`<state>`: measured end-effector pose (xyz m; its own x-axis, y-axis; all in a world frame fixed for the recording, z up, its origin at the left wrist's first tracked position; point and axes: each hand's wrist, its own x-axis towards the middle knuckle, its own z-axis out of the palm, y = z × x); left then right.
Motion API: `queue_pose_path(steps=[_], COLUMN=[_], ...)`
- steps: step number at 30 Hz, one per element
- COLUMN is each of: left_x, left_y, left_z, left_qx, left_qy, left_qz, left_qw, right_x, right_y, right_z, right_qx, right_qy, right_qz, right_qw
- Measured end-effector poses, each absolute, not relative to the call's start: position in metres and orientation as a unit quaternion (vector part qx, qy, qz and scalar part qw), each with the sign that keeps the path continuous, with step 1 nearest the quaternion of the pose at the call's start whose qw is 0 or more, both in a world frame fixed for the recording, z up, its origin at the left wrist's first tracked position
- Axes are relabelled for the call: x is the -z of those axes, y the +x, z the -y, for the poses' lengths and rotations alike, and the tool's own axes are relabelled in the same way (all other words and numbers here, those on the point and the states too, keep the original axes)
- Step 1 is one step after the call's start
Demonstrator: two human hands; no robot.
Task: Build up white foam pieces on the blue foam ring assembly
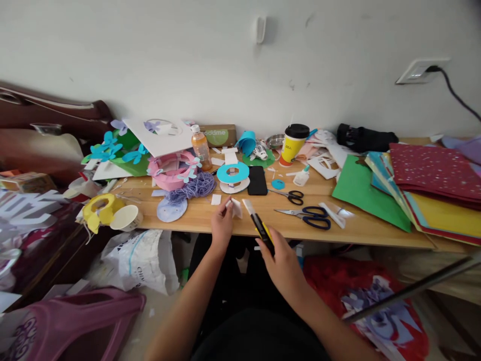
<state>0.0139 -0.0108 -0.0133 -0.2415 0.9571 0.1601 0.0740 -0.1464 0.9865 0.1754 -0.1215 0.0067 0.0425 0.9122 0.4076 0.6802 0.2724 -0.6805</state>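
My right hand (278, 260) is closed round a black and yellow utility knife (262, 228), its blade end pointing up and left over the table's front edge. Between the fingers of my left hand (222, 223) is a small white piece of card (236, 208), just left of the knife tip and apart from it. Beyond my hands lie a blue paper ring (225, 172) over a white disc (235, 187) and a black phone (257, 180). A small white square (216, 199) rests left of my left fingertips.
Two pairs of scissors, a small one (295, 196) and a larger one (315, 218), lie to the right near a glue bottle (301, 176). Behind stand a yellow cup (291, 148) and a drink bottle (201, 149). Purple yarn (195, 186) lies left; green sheet (366, 188) right.
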Motion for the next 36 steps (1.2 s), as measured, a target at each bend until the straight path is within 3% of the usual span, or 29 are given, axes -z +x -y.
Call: queue_pose_path(steps=[13,19,36], left_x=[0.022,0.024,0.030], left_y=[0.017,0.018,0.017], left_z=[0.031,0.032,0.027], left_qx=[-0.487,-0.497,-0.535], left_qy=[0.565,0.556,0.551], left_qz=[-0.597,-0.591,-0.538], left_qw=[0.294,0.308,0.347], right_x=[-0.004,-0.011,-0.012], right_y=[0.141,0.135,0.134], right_z=[0.114,0.110,0.105], right_qx=[-0.084,-0.059,-0.066], right_qy=[-0.617,-0.622,-0.621], right_qz=[0.730,0.748,0.745], right_qw=[0.283,0.223,0.234])
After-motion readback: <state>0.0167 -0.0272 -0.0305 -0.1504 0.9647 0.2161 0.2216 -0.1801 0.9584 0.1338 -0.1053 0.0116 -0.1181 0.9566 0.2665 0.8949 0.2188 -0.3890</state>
